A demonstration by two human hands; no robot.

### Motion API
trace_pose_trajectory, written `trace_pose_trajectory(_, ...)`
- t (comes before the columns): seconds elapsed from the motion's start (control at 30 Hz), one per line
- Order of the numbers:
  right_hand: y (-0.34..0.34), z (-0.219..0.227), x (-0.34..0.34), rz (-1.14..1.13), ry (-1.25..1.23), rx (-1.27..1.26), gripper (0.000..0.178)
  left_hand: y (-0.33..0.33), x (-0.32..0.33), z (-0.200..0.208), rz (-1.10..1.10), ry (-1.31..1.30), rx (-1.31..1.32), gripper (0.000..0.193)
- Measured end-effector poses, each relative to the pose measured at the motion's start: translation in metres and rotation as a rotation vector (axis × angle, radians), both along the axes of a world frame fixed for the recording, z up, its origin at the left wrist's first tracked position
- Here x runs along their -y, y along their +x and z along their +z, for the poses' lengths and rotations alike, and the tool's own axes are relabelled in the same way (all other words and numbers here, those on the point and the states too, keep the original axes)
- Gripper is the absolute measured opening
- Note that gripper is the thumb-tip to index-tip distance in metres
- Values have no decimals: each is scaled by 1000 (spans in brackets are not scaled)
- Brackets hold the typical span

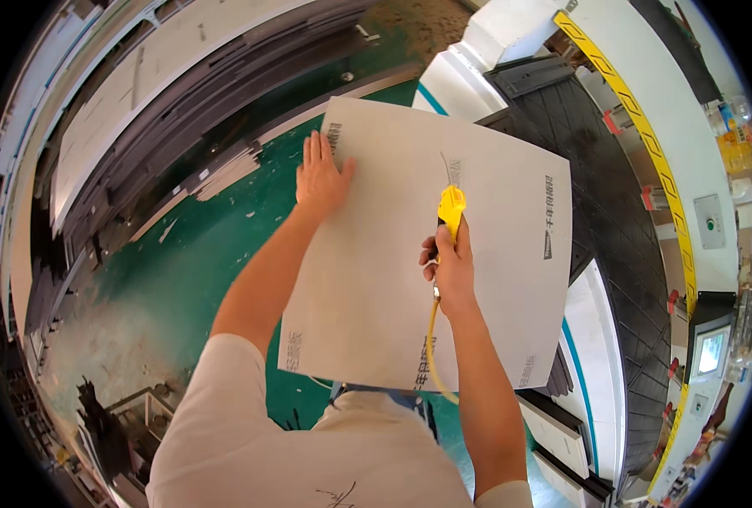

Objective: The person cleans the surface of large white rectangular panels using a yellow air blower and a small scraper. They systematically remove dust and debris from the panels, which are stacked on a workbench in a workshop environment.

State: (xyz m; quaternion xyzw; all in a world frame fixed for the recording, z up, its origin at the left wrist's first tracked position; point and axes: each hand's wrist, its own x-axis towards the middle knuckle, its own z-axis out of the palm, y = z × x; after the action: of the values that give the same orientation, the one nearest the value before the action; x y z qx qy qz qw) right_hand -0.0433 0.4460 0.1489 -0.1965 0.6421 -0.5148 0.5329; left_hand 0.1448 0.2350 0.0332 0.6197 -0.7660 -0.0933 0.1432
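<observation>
A large pale grey-beige panel [376, 254] with dark printed marks lies in front of my body. My left hand [321, 176] rests at its upper left edge, fingers stretched out. Over the panel's middle, my right hand [450, 262] is closed round a yellow air blow gun [451, 206]. The gun's thin nozzle points away from me, toward the far side of the panel. From the bottom of its handle a yellow air hose [431, 339] runs down past the panel's near edge. What bears the panel from below is mostly hidden.
To the right stands a white machine with a dark slatted bed [621, 212], a yellow-striped rail [647, 127] and a small screen [711, 352]. Long stacked boards [181, 110] lie at the upper left, beside green floor [190, 254]. White-topped panels [558, 432] sit at the lower right.
</observation>
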Motion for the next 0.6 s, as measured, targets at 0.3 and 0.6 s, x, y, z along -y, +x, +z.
trace_pose_trajectory(0.3,-130,-37,15,-475,28,-142,27,-123,109,-15,-345,-59,247,67)
trace_pose_trajectory(0.6,-161,-19,-149,-658,2,-50,28,-319,26,-12,-831,-29,181,70)
